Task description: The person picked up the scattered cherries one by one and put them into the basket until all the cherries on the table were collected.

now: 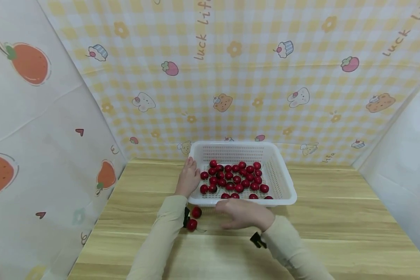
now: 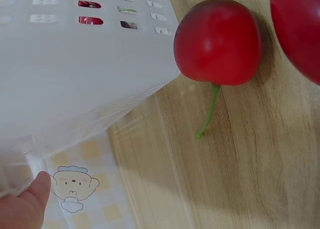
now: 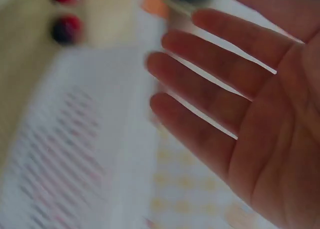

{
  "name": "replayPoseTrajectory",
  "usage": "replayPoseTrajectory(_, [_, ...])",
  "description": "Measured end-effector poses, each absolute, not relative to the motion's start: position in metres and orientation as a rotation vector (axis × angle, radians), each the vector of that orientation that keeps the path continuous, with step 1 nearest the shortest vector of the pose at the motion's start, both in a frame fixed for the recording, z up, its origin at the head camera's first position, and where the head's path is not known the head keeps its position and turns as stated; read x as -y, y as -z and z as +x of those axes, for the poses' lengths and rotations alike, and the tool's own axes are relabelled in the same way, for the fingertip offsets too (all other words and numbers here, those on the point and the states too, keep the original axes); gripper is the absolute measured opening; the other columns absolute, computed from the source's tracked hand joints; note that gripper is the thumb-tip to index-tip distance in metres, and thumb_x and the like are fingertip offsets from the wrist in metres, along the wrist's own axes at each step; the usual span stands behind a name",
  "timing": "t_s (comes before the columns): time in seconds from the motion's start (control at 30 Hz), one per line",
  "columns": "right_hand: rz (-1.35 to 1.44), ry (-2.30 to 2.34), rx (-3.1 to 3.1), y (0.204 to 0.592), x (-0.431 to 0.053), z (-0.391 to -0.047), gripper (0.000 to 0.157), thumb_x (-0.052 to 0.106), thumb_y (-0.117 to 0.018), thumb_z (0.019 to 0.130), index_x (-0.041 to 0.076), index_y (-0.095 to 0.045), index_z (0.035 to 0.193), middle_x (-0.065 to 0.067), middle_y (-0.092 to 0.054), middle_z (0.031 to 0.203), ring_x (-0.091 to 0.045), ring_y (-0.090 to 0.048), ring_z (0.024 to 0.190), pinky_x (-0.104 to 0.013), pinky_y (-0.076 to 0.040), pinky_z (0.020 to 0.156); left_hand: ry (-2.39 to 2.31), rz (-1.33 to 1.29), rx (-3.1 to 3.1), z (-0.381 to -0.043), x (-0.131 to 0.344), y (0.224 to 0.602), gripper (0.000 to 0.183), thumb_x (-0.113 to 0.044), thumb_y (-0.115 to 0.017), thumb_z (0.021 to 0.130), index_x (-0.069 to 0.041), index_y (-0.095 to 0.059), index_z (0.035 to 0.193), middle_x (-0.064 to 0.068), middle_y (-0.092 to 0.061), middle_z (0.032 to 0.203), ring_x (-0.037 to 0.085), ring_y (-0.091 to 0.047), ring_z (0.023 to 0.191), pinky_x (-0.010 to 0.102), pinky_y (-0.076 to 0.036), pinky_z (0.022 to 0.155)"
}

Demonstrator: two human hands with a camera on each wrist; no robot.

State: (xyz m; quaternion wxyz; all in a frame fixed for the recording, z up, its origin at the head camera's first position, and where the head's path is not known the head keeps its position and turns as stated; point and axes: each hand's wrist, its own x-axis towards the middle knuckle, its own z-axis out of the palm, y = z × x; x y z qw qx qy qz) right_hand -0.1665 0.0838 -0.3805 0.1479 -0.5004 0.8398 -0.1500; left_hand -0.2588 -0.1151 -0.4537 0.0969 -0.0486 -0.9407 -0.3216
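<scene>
A white plastic basket with slotted walls holds many red cherries. My left hand rests against its left rim, fingers stretched along the side; one fingertip shows beside the basket wall in the left wrist view. In front of the basket, my right hand hovers by the near rim. Its palm is bare and its fingers are extended and slightly spread in the right wrist view. Two loose cherries lie by my left wrist: one close to the basket corner, another just nearer.
The basket stands on a light wood table, near its back edge. Behind it hangs a yellow checked cloth with cartoon prints. Patterned white cloth lines the left side, and a white sheet the right.
</scene>
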Motion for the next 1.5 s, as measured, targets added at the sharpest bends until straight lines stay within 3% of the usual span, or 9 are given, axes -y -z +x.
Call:
replayPoseTrajectory(0.33, [-1.568, 0.339, -2.457, 0.466, -0.040, -0.161, 0.051, 0.022, -0.066, 0.081, 0.014, -0.051, 0.129, -0.003, -0.043, 0.137, -0.016, -0.044, 0.122, -0.025, -0.042, 0.097, 0.949, -0.145, 2.789, -0.261, 0.115, 0.458, 0.044, -0.014, -0.047, 0.092, 0.010, -0.042, 0.128, 0.024, -0.029, 0.142, 0.035, -0.024, 0.134, 0.043, -0.023, 0.110])
replayPoseTrajectory(0.63, [-1.578, 0.304, -2.490, 0.484, -0.030, -0.160, 0.048, 0.025, -0.066, 0.081, 0.018, -0.054, 0.126, -0.003, -0.046, 0.135, -0.015, -0.046, 0.118, -0.023, -0.043, 0.095, 0.944, -0.146, 2.787, -0.262, 0.116, 0.459, 0.044, -0.014, -0.047, 0.092, 0.011, -0.042, 0.128, 0.024, -0.029, 0.142, 0.035, -0.024, 0.134, 0.043, -0.023, 0.110])
replayPoseTrajectory(0.77, [-1.618, 0.314, -2.515, 0.492, -0.029, -0.161, 0.045, 0.024, -0.067, 0.079, 0.019, -0.057, 0.123, 0.000, -0.051, 0.127, -0.011, -0.049, 0.113, -0.020, -0.043, 0.094, 0.954, -0.130, 2.804, -0.260, 0.116, 0.456, 0.044, -0.015, -0.046, 0.092, 0.009, -0.041, 0.129, 0.023, -0.028, 0.143, 0.033, -0.023, 0.135, 0.043, -0.022, 0.110])
replayPoseTrajectory(1.03, [-1.797, 0.416, -2.513, 0.498, -0.030, -0.159, 0.013, 0.012, -0.066, 0.080, 0.017, -0.070, 0.092, 0.004, -0.062, 0.095, -0.003, -0.057, 0.088, -0.007, -0.043, 0.080, 0.952, -0.119, 2.812, -0.261, 0.115, 0.456, 0.044, -0.015, -0.046, 0.092, 0.009, -0.042, 0.129, 0.022, -0.027, 0.143, 0.033, -0.022, 0.135, 0.042, -0.020, 0.110])
replayPoseTrajectory(1.2, [-1.803, 0.506, -2.491, 0.498, -0.039, -0.154, 0.011, 0.007, -0.066, 0.078, 0.014, -0.070, 0.086, 0.005, -0.062, 0.085, -0.003, -0.055, 0.082, -0.005, -0.041, 0.077, 0.958, -0.124, 2.801, -0.261, 0.114, 0.456, 0.043, -0.013, -0.047, 0.092, 0.009, -0.043, 0.129, 0.023, -0.028, 0.143, 0.033, -0.023, 0.135, 0.042, -0.021, 0.110])
replayPoseTrajectory(1.5, [-1.639, 0.513, -2.481, 0.489, -0.059, -0.148, 0.015, 0.004, -0.066, 0.077, 0.012, -0.069, 0.088, 0.005, -0.063, 0.086, 0.000, -0.057, 0.081, -0.005, -0.043, 0.075, 0.961, -0.122, 2.804, -0.260, 0.115, 0.456, 0.044, -0.013, -0.047, 0.092, 0.009, -0.042, 0.129, 0.023, -0.027, 0.143, 0.033, -0.022, 0.135, 0.043, -0.021, 0.110])
